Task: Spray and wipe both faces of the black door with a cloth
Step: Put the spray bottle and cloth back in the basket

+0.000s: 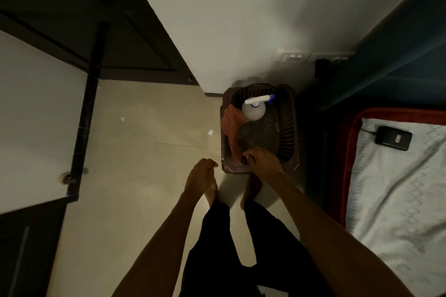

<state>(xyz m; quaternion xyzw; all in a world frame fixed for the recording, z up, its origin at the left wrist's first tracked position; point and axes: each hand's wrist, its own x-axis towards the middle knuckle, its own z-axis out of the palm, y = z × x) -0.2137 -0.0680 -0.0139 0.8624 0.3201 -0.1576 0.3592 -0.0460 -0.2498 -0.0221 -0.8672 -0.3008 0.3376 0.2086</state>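
- Black door [135,38], one: stands open at the far left, its edge and a round knob [64,178] facing the room, well apart from both hands.
- Pale tiled floor [144,152], one stretch, with two small white scraps lying on it between the door and the basket.
- Left hand [201,176], one: hangs in the air just left of the basket's near corner, fingers loosely curled, holding nothing and touching nothing.
- Bare feet, two, below the hands; dark trouser legs below them.
- Brown slatted plastic basket [288,128], one: sits on the floor against the white wall [241,19].
- Orange checked cloth [231,125], one: draped along the basket's left inner side, its lower end running down to the near rim, right beside the right hand's fingertips.
- Spray bottle [254,109], one: clear body, white trigger head with a blue nozzle, upright at the far end of the basket, apart from both hands.
- Grey rounded object [258,135], one, in the basket's middle; what it is cannot be told.
- Right hand [261,158], one: reaches over the near rim of the basket, fingers curled down at the cloth's lower end; whether they actually pinch the cloth cannot be told.
- Wall switch plates [292,56], two.
- Bed [398,188] at right, one, with a pale patterned sheet and red edging; one black device [393,138] with a cable lies on it.
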